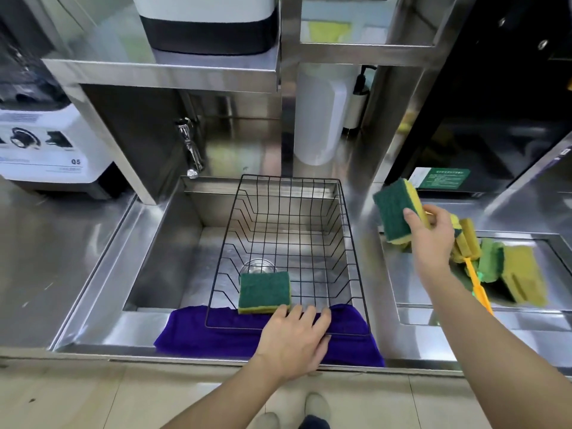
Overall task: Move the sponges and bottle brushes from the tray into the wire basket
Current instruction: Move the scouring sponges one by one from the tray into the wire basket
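A black wire basket sits in the steel sink, its near edge on a purple cloth. One green-and-yellow sponge lies inside at the near left. My left hand rests on the basket's near rim, fingers curled over the wire. My right hand holds a second green-and-yellow sponge in the air between basket and tray. The steel tray at the right holds more sponges and a bottle brush with an orange handle, partly hidden behind my right forearm.
A chrome tap hangs over the sink's far left corner. A white blender base stands on the left counter. A white bottle stands behind the sink under steel shelves. A black appliance fills the right rear.
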The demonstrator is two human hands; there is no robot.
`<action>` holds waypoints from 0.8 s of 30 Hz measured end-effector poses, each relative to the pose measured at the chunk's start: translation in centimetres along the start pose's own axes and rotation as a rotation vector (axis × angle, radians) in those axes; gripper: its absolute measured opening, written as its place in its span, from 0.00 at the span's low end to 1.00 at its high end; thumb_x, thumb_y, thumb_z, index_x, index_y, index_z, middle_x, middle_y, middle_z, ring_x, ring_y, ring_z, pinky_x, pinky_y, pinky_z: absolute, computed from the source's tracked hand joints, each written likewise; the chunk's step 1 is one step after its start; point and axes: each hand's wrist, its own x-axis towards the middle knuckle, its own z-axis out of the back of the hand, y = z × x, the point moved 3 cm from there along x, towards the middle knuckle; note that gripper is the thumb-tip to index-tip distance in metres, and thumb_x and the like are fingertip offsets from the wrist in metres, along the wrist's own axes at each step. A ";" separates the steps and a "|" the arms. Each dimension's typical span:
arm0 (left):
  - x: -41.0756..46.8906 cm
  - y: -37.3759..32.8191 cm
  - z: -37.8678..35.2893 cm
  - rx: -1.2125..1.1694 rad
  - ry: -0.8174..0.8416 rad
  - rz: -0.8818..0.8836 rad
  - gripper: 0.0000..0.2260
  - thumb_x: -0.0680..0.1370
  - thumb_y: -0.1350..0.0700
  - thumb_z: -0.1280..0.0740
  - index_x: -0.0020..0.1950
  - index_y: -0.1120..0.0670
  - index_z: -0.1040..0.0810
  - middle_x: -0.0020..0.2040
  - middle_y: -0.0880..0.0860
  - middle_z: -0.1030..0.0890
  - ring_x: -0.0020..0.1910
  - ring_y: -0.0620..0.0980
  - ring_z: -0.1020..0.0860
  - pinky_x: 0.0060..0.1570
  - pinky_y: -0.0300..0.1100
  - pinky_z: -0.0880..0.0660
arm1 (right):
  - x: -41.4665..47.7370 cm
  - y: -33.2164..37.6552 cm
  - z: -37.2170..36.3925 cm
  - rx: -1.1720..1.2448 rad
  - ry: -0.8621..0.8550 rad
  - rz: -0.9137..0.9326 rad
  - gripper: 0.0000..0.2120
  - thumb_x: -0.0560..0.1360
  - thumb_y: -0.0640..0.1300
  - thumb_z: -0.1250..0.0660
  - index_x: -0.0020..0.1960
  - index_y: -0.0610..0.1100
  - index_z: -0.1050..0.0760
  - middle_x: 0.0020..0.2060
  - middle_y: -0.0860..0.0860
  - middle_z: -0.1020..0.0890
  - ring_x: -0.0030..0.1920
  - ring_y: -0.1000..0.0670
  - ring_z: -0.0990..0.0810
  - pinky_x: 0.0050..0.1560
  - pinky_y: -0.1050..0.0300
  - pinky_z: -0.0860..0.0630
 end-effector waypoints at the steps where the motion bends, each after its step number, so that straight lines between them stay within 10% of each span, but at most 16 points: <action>1: 0.0 0.1 0.1 0.007 -0.001 -0.004 0.18 0.74 0.44 0.41 0.58 0.53 0.25 0.43 0.51 0.19 0.39 0.51 0.22 0.36 0.45 0.26 | 0.0 0.4 -0.5 0.031 0.031 -0.001 0.18 0.73 0.45 0.32 0.60 0.41 0.27 0.51 0.49 0.24 0.52 0.50 0.25 0.58 0.51 0.27; 8: -1.6 2.4 0.8 0.060 -0.025 0.022 0.17 0.72 0.44 0.40 0.54 0.54 0.24 0.40 0.50 0.20 0.36 0.51 0.23 0.36 0.44 0.27 | -1.2 1.3 -5.7 0.270 0.371 -0.183 0.04 0.72 0.40 0.31 0.46 0.45 0.23 0.44 0.47 0.20 0.48 0.46 0.21 0.49 0.48 0.24; 24: -4.4 5.9 1.9 0.057 -0.042 0.185 0.16 0.72 0.45 0.38 0.51 0.55 0.23 0.39 0.50 0.22 0.35 0.51 0.25 0.34 0.43 0.32 | -7.4 -0.2 -17.4 -0.083 0.696 -0.109 0.10 0.73 0.38 0.31 0.54 0.38 0.23 0.49 0.45 0.22 0.48 0.49 0.26 0.36 0.64 0.31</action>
